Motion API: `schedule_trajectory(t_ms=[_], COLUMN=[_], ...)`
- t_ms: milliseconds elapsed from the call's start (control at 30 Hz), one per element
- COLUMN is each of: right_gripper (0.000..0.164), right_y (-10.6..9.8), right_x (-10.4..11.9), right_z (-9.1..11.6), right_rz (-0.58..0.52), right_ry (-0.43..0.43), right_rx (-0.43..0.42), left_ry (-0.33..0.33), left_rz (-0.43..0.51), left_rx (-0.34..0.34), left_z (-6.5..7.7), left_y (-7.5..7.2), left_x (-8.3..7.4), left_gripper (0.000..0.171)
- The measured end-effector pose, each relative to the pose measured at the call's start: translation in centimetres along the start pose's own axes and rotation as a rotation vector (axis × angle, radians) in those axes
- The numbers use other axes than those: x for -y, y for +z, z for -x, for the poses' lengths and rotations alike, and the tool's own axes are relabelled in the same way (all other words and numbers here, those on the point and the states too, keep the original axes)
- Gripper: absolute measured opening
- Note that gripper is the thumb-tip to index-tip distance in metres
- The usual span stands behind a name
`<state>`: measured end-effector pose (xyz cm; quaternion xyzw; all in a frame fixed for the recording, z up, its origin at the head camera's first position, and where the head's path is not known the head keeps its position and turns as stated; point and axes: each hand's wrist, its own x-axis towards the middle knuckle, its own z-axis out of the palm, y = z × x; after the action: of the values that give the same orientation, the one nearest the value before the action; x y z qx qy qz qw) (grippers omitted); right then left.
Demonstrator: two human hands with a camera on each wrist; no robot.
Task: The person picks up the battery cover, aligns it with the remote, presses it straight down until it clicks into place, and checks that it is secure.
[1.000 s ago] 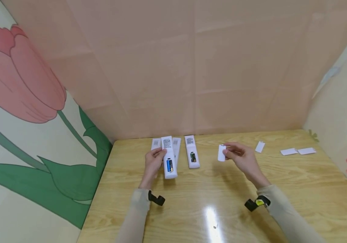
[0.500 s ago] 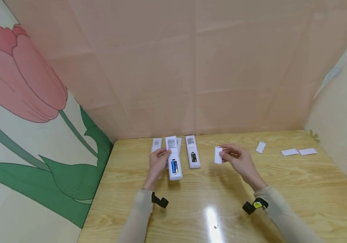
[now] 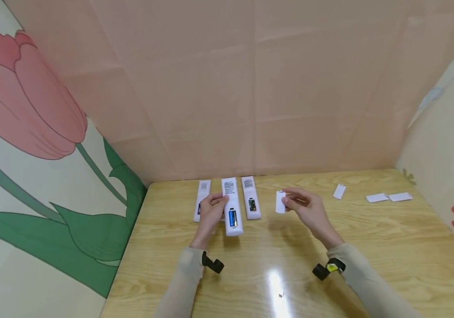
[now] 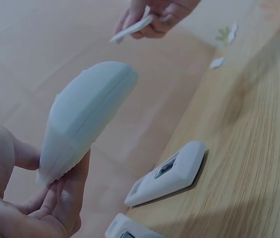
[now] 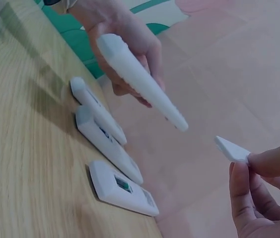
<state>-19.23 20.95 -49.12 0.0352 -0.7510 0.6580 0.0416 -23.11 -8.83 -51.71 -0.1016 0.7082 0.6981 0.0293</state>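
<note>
A white remote control [image 3: 232, 196] is held up by my left hand [image 3: 212, 213], its back towards me and a blue battery [image 3: 232, 217] showing in the uncovered compartment. In the left wrist view, thumb and fingers grip the far end of this remote [image 4: 88, 109]. To its right, my right hand [image 3: 308, 208] pinches a small white battery cover [image 3: 280, 202] between thumb and fingers, off the table. The right wrist view shows this cover [image 5: 232, 149] edge-on, apart from the held remote [image 5: 142, 79].
Three more white remotes lie along the table's back: a left one [image 3: 202, 198], a right one [image 3: 251, 198], and a middle one [image 5: 107, 144] mostly hidden in the head view. Loose covers [image 3: 339, 191] [image 3: 376, 198] [image 3: 400, 197] lie at right on the wooden table [image 3: 258, 260].
My left hand has moved right with the remote, uncovering more of the left remote on the table. My right hand has moved slightly left with the cover, so the two are closer together.
</note>
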Motion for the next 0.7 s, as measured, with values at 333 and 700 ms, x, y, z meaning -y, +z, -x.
schedule_trajectory(t_ms=[333, 700], right_gripper=[0.038, 0.035], right_y=[0.6, 1.2], right_x=[1.0, 1.2], right_z=[-0.5, -0.6], right_rz=[0.004, -0.005], right_ry=[0.030, 0.018], right_rx=[0.031, 0.061], left_ry=[0.007, -0.012], left_rz=[0.047, 0.010], left_rx=[0.010, 0.034], left_z=[0.0, 0.1], left_y=[1.3, 2.2], left_x=[0.2, 0.4], left_gripper=[0.035, 0.036])
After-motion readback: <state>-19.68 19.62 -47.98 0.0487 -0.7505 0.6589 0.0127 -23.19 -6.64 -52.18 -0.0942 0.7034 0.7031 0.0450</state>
